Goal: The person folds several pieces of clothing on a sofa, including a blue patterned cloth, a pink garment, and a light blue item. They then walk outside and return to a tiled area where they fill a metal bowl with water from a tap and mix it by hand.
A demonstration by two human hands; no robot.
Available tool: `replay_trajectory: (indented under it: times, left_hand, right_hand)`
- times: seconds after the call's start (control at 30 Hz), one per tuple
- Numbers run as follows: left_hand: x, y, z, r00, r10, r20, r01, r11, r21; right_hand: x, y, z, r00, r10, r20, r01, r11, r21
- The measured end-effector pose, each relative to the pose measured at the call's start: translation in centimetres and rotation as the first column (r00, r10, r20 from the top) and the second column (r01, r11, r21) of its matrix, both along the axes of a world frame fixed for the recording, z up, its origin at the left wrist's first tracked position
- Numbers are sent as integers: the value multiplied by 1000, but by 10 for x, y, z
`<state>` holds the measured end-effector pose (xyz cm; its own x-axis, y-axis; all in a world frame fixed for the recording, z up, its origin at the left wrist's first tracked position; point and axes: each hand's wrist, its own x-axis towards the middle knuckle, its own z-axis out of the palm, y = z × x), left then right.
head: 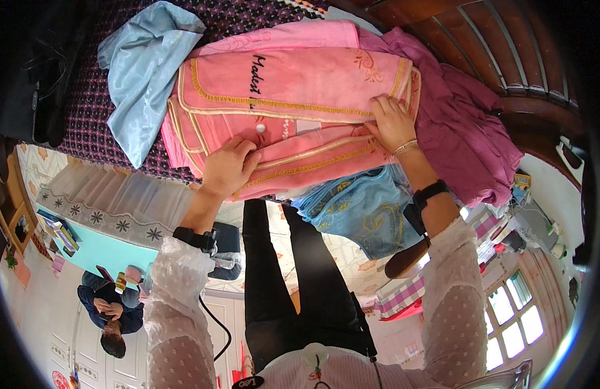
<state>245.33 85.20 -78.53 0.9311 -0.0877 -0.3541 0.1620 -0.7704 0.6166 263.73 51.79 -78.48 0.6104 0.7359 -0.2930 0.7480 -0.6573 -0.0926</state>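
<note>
A folded pink plush cloth [319, 78] with gold piping, yellow frilled trim and dark embroidered lettering lies before me. My left hand [232, 163] has its fingers and thumb curled on the lower front fold, near the left end. At the other end, my right hand [393, 124] pinches the cloth where the upper flap meets the front fold. Between the two layers, a pale patch and a small white round spot show in the gap. Parts of my fingertips are hidden in the folds.
A shiny light-blue cloth [146, 68] lies left on a dark purple woven cover [83, 121]. Purple fabric [460, 116] is heaped at right beside a slatted wooden backrest [475, 44]. Blue gold-patterned cloth [363, 214] hangs over the front edge. A person [112, 311] sits near a turquoise-topped table [115, 253].
</note>
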Motion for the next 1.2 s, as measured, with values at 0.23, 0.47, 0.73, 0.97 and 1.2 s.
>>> replay_trajectory:
  times: [0.23,0.47,0.73,0.97,1.2]
  left_hand:
    - [56,22,2,897,-65,437,-138,898,417]
    - [98,69,-13,951,145,271,-274,803,530]
    - [78,78,11,799,128,588,-306,928,214]
    - [-5,21,8,959,-271,-86,238,931,-278]
    - [-7,25,25,942,-302,145,287,951,115]
  right_hand:
    - [23,-1,-9,987,156,26,-150,974,-171]
    - [113,61,52,941,-269,205,216,944,250]
    - [101,75,78,888,-150,435,34,964,263]
    - [12,-40,20,790,-180,-587,138,984,-116]
    - [50,-49,39,797,-245,-552,-15,906,-423]
